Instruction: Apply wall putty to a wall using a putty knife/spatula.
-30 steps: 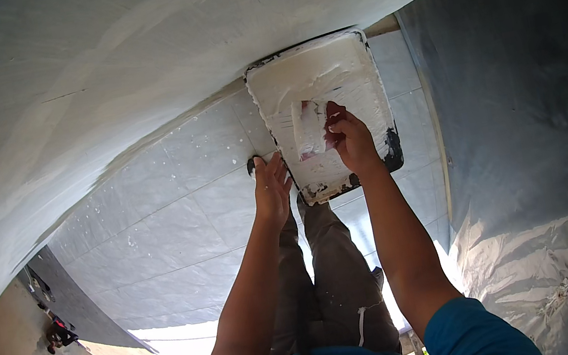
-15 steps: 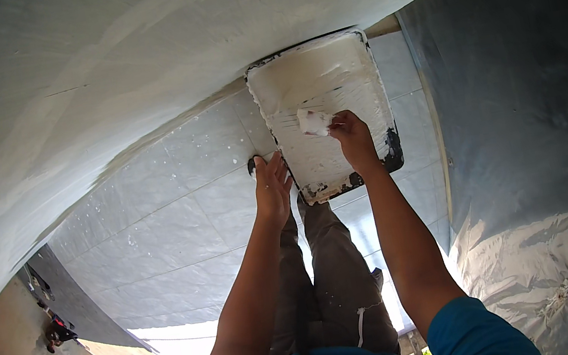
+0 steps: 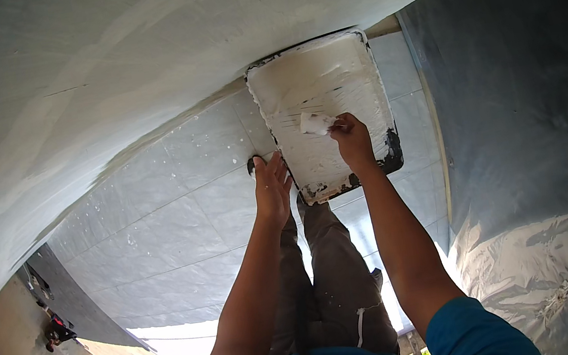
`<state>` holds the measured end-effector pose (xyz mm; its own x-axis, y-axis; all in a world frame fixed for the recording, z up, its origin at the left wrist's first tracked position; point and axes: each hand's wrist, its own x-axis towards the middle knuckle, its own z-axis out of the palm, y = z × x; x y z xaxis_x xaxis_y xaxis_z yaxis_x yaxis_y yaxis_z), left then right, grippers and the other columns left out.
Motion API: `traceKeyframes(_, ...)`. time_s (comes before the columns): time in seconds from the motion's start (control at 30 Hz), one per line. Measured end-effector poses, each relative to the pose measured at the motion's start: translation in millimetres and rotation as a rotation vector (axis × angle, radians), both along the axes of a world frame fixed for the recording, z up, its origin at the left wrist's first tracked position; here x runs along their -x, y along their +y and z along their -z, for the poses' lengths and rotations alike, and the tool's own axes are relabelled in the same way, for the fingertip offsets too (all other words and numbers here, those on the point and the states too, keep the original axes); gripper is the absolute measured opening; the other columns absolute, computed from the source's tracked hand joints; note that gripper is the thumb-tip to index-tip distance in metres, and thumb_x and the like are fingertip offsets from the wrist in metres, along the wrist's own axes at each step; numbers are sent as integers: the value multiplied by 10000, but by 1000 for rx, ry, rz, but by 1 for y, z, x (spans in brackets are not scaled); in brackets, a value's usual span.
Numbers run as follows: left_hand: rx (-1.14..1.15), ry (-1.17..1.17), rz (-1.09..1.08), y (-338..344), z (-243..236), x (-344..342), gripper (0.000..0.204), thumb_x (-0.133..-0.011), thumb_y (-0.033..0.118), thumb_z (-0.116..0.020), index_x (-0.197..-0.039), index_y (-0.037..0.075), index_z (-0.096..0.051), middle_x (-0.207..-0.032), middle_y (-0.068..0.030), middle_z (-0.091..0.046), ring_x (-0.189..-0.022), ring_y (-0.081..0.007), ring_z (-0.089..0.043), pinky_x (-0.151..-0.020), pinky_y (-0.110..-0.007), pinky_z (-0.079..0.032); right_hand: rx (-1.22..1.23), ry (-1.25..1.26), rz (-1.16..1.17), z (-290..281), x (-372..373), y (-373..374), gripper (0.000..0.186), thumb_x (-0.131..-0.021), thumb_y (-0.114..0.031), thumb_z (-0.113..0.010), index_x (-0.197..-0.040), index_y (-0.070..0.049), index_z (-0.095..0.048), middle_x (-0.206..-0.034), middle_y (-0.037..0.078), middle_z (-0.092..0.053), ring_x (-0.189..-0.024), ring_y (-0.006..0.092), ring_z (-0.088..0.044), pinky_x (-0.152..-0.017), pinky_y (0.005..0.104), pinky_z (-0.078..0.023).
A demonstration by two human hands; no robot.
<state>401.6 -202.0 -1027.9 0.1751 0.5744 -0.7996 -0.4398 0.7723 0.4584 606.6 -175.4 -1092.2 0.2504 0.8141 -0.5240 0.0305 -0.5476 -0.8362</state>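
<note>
Grey tiled flr (image 3: 168, 255) w/ white specks (image 3: 131, 239) (quite a few); blk tray (image 3: 391, 151) w/ white paste (image 3: 341, 91) inside.

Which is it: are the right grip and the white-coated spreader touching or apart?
Touching: the head view shows the right grip pinching the white-coated spreader at its right end.
</note>
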Motion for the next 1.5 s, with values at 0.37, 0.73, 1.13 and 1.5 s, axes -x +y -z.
traceKeyframes(0.37, 2, 4, 1, -1, 1, 4, 935, -972, 715, -217, -1557, -10, -142, -1638, -205, -112, -1524, -317, -89, -1217, -456, -65, -21, 65, 76, -1, 6, -1, 144, -798, 6, -654, -933, -4, -607, -830, 82, -669, -777, 164, -638, -728, 294, -490)
traceKeyframes(0.73, 5, -2, 21, 1, -2, 1, 955, -961, 731, -230, -1556, -11, -147, -1638, -205, -113, -1523, -321, -91, -1215, -460, -72, 5, 18, 25, 8, 4, 1, 154, -793, -26, -671, -939, 1, -630, -835, 104, -690, -775, 199, -667, -723, 308, -504)
traceKeyframes(1.13, -1, -11, 23, -1, 2, 1, 962, -956, 739, -234, -1558, -7, -151, -1633, -204, -137, -1518, -319, -113, -1213, -458, -73, 45, -65, 38, -10, 15, 15, 251, -846, -159, -632, -1030, 11, -616, -894, 182, -689, -823, 309, -680, -734, 394, -519)
traceKeyframes(1.5, 0, -14, 26, -1, -1, 1, 950, -963, 729, -235, -1559, -6, -145, -1636, -197, -136, -1519, -317, -111, -1213, -458, -72, -38, -324, -195, -14, 31, 31, 233, -871, -178, -622, -1001, 5, -561, -902, 248, -664, -875, 458, -638, -756, 482, -504)
